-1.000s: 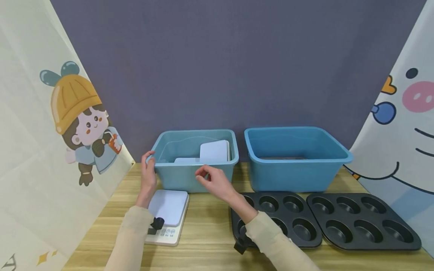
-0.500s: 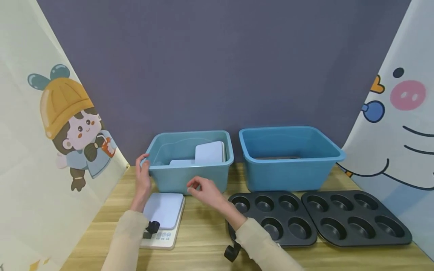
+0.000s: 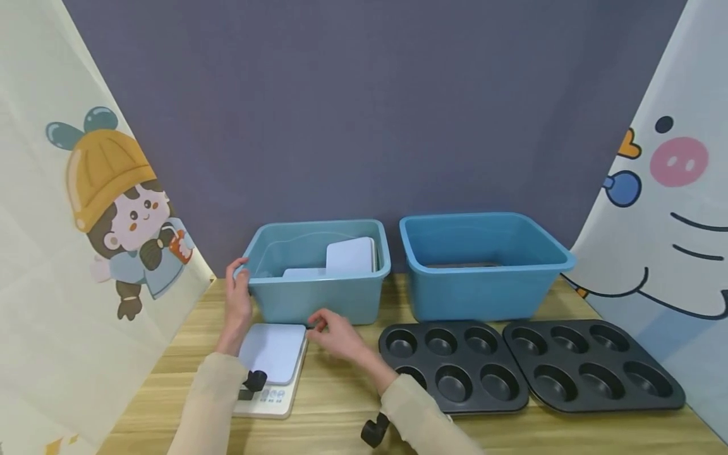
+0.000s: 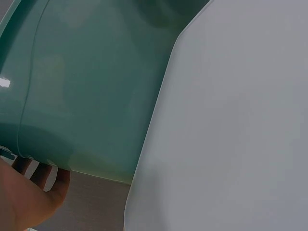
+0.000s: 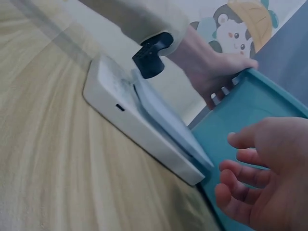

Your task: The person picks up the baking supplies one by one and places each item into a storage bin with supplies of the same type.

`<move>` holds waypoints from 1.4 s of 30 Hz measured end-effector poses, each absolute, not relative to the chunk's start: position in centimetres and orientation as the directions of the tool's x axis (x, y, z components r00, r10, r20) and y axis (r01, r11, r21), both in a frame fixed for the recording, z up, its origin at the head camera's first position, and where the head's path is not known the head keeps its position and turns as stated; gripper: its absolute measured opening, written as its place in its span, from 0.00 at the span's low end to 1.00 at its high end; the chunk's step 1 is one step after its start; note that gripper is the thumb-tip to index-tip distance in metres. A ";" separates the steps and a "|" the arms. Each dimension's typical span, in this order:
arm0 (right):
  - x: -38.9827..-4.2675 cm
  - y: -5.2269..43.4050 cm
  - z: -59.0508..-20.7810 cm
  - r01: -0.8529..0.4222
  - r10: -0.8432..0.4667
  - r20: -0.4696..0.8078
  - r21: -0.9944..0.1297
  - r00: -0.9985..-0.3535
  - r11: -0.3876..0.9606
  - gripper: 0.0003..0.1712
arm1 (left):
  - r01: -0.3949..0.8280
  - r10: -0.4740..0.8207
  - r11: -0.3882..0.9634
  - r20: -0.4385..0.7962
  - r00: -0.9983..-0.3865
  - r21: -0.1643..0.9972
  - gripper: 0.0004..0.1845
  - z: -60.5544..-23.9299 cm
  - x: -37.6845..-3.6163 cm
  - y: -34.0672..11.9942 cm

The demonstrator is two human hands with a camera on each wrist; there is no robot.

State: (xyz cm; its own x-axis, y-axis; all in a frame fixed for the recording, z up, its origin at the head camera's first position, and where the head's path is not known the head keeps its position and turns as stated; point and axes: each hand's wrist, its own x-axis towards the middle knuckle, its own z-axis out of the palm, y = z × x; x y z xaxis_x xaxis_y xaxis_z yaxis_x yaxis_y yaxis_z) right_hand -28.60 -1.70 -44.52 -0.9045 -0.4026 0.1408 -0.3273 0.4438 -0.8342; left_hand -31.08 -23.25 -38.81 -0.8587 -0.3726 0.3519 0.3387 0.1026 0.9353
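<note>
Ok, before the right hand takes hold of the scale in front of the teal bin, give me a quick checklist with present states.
1. Left hand steadying the teal bin at its corner: ok.
2. Right hand holding nothing: ok.
3. Right fingers at the scale's far corner: ok; contact: cannot tell.
4. Scale platform bare: ok.
5. Scale flat on table: ok.
6. Muffin trays apart from the scale: ok.

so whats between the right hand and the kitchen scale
Nothing: in the right wrist view only a small bare gap parts the right hand from the kitchen scale corner, beside the teal bin.
</note>
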 end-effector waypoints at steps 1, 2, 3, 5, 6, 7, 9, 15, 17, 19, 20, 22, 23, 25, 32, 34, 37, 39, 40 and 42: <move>-28.6 -1.8 -44.7 -0.320 -0.401 0.134 -0.837 -0.906 0.443 0.16 | 0.341 -0.372 0.104 0.355 -0.858 0.934 0.23 -38.9 -31.2 -23.3; -28.7 -1.8 -44.9 -0.314 -0.398 0.129 -0.839 -0.908 0.444 0.17 | 0.343 -0.370 0.101 0.356 -0.858 0.934 0.23 -39.1 -31.4 -23.4; -28.7 -1.9 -45.1 -0.306 -0.397 0.122 -0.843 -0.910 0.442 0.18 | 0.342 -0.373 0.096 0.353 -0.858 0.935 0.23 -39.4 -31.7 -23.5; -28.7 -2.0 -45.6 -0.286 -0.397 0.102 -0.852 -0.912 0.439 0.20 | 0.346 -0.382 0.086 0.351 -0.855 0.934 0.23 -40.2 -32.5 -23.8; -28.7 -2.0 -45.8 -0.279 -0.401 0.092 -0.856 -0.911 0.436 0.21 | 0.356 -0.388 0.078 0.357 -0.850 0.931 0.23 -40.6 -32.8 -23.9; -28.7 -2.1 -45.9 -0.273 -0.406 0.084 -0.859 -0.910 0.433 0.22 | 0.359 -0.398 0.078 0.359 -0.844 0.930 0.22 -40.9 -33.2 -24.1; -28.6 -2.2 -46.1 -0.264 -0.416 0.072 -0.867 -0.906 0.424 0.24 | 0.370 -0.417 0.077 0.367 -0.832 0.926 0.22 -41.4 -33.7 -24.2; -28.8 -2.7 -46.4 -0.250 -0.421 0.058 -0.874 -0.905 0.417 0.30 | 0.371 -0.401 0.096 0.377 -0.835 0.924 0.22 -40.8 -33.4 -24.1; -28.8 -2.9 -46.5 -0.245 -0.420 0.049 -0.870 -0.906 0.428 0.33 | 0.365 -0.385 0.095 0.372 -0.844 0.926 0.23 -40.1 -32.8 -23.8; -28.8 -3.1 -46.6 -0.240 -0.429 0.031 -0.863 -0.903 0.444 0.37 | 0.359 -0.377 0.097 0.368 -0.850 0.928 0.23 -39.5 -32.1 -23.5; -28.8 -3.1 -46.7 -0.242 -0.438 0.024 -0.859 -0.899 0.451 0.38 | 0.354 -0.375 0.102 0.366 -0.852 0.930 0.23 -39.2 -31.7 -23.3; -28.6 -3.3 -46.7 -0.246 -0.451 0.012 -0.852 -0.892 0.463 0.41 | 0.350 -0.372 0.115 0.367 -0.853 0.930 0.23 -38.9 -31.2 -23.1; -28.6 -3.3 -46.7 -0.244 -0.456 0.004 -0.850 -0.890 0.468 0.42 | 0.351 -0.369 0.116 0.368 -0.853 0.929 0.23 -38.8 -31.1 -23.1; -28.4 -3.5 -46.7 -0.245 -0.460 0.000 -0.847 -0.888 0.473 0.44 | 0.350 -0.369 0.118 0.368 -0.854 0.929 0.23 -38.7 -30.9 -23.1; -28.3 -3.9 -46.4 -0.220 -0.435 -0.038 -0.821 -0.900 0.527 0.50 | 0.352 -0.373 0.116 0.369 -0.851 0.929 0.23 -38.8 -31.0 -23.2; -28.3 -3.9 -46.3 -0.218 -0.435 -0.051 -0.810 -0.899 0.544 0.51 | 0.357 -0.372 0.114 0.373 -0.850 0.927 0.23 -38.8 -31.1 -23.3; -28.4 -3.9 -46.2 -0.216 -0.439 -0.065 -0.800 -0.896 0.560 0.51 | 0.356 -0.362 0.102 0.368 -0.856 0.929 0.23 -38.8 -31.2 -23.4; -28.3 -3.8 -46.1 -0.214 -0.446 -0.075 -0.799 -0.892 0.562 0.50 | 0.347 -0.357 0.100 0.359 -0.862 0.933 0.23 -38.8 -31.2 -23.3; -28.3 -3.8 -46.1 -0.213 -0.448 -0.078 -0.799 -0.891 0.562 0.49 | 0.345 -0.356 0.098 0.356 -0.864 0.934 0.23 -38.9 -31.1 -23.3; -28.2 -3.7 -46.2 -0.200 -0.450 -0.091 -0.805 -0.888 0.559 0.48 | 0.343 -0.355 0.094 0.353 -0.865 0.935 0.23 -38.9 -31.1 -23.3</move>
State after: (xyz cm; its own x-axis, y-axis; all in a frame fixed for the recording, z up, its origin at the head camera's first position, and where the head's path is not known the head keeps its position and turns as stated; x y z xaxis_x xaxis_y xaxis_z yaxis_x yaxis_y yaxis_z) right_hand -28.23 -3.74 -46.17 -0.8885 -0.4498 -0.0914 -0.1999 0.5586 -0.8050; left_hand -31.14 -23.26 -38.95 -0.8654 -0.3553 0.3534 0.3430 0.0942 0.9346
